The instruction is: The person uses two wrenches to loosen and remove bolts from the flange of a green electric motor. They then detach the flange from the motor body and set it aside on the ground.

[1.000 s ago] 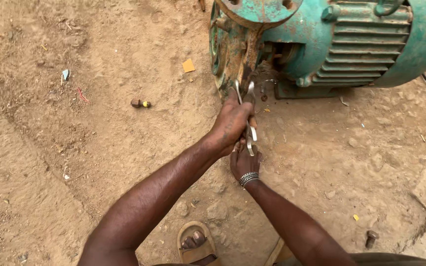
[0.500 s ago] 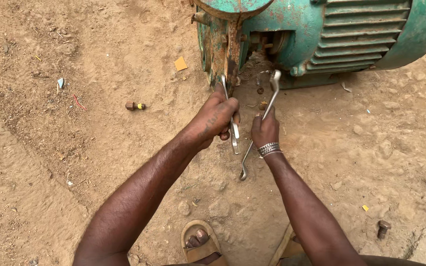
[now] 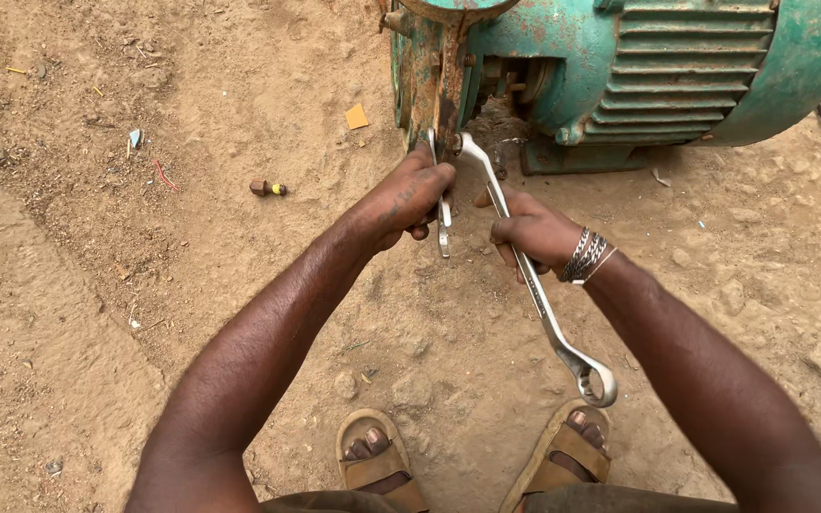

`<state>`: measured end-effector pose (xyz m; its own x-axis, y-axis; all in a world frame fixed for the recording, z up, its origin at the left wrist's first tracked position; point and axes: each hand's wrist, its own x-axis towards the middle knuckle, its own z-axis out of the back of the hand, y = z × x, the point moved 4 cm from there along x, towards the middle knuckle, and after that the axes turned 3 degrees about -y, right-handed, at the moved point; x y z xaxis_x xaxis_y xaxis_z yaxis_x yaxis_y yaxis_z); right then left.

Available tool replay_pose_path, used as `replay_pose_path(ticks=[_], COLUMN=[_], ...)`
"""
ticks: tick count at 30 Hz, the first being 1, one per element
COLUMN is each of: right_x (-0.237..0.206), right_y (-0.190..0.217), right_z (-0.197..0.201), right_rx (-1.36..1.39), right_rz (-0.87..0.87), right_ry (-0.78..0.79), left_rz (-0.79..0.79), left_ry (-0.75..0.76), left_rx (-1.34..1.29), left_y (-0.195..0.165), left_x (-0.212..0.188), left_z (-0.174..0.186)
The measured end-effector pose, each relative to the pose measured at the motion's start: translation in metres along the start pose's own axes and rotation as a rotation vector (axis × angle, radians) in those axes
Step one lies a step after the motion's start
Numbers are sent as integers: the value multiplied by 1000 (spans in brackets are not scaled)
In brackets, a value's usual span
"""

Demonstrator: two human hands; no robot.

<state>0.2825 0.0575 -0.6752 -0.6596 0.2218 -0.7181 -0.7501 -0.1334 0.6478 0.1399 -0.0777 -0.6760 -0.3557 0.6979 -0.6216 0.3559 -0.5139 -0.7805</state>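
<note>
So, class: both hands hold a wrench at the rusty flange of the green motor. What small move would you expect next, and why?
Probably the right hand swings its long ring wrench while the left hand holds the shorter wrench steady. Both heads sit at the flange, apparently on one fastener.

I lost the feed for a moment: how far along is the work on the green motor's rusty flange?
Done: nothing visibly removed. In hand: the left hand holds a short spanner at the rusty flange, and the right hand holds a long ring spanner reaching the same spot on the green motor. Left: the fastener itself is hidden, so I can't tell.
</note>
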Motion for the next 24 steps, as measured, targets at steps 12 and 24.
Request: replay_pose_path(ticks=[12,24], right_x=[16,70], right_y=[29,-5], right_z=[23,-51], right_rx=[-104,-465], right_rz=[-104,410], right_ry=[156,-516], left_rz=[12,55], left_ry=[31,17], left_rx=[29,-131], left_y=[6,11], left_x=[3,11], left_z=[2,-1])
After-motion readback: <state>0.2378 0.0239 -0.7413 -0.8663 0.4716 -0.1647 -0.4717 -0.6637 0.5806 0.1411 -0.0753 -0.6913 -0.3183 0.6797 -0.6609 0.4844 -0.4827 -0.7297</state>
